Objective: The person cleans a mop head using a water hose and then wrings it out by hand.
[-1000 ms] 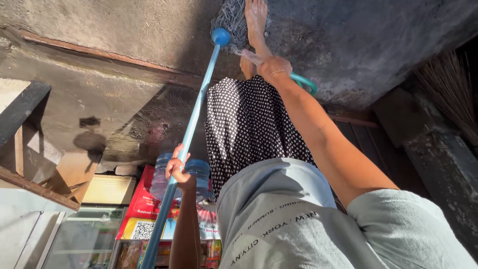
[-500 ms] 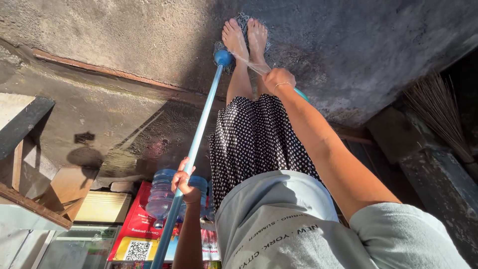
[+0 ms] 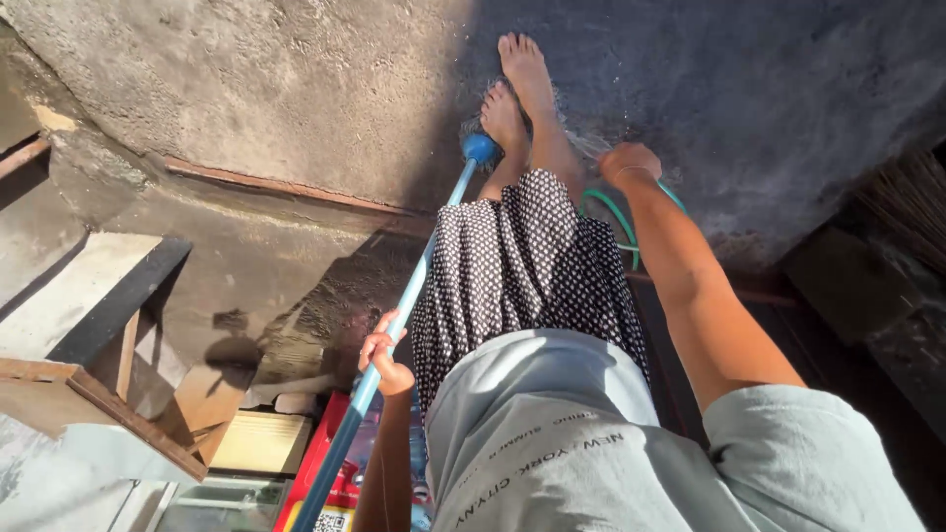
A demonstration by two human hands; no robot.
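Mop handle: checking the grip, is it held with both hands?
No, only the left hand grips the mop handle; the right hand holds a green hose.

One blue mop (image 3: pixel 414 296), one green hose (image 3: pixel 616 212), two hands (image 3: pixel 386 350) (both gripping), two bare feet (image 3: pixel 527 74).

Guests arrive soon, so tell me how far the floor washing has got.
Done: the concrete below the step looks wet and glossy. In hand: the left hand grips the blue mop handle, its head by the feet, while the right hand aims the green hose there, spraying water. Left: the sunlit concrete beyond looks pale and dry.
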